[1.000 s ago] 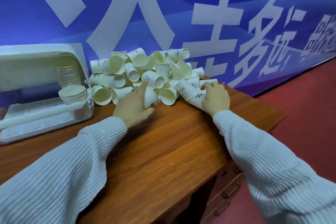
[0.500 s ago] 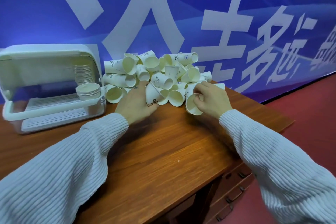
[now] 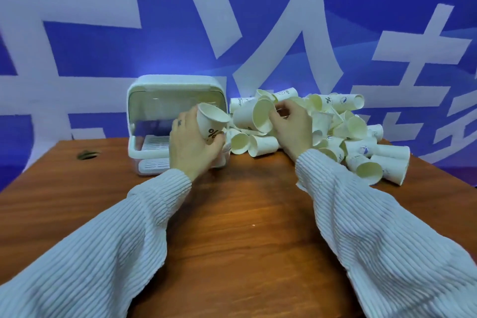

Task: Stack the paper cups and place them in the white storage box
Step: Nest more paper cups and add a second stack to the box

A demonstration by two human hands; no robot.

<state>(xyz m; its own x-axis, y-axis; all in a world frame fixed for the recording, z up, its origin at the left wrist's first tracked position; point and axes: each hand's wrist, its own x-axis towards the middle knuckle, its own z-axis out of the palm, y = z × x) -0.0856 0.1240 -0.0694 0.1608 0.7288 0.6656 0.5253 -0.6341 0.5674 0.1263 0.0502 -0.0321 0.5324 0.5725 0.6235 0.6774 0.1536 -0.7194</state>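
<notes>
Two hands at work over a wooden tabletop (image 3: 232,227), blue banner (image 3: 103,8) with large white characters behind. Left hand (image 3: 192,147), fingers curled round a single paper cup (image 3: 211,124) marked with a percent sign, mouth tilted up and to the right, just in front of the white storage box (image 3: 157,90). Right hand (image 3: 291,124), fingers pinching the rim of a second cup (image 3: 254,116), held on its side with its mouth facing the camera, just right of the first cup. Storage box at the far left-centre of the tabletop, lid raised, slotted tray visible inside; contents behind the left hand hidden. Loose pile of cups (image 3: 348,131) heaped to the right of the box, lying on their sides and reaching toward the right edge. White ribbed sleeves (image 3: 387,253) in the near foreground. Small dark hole (image 3: 87,155) in the tabletop at far left.
</notes>
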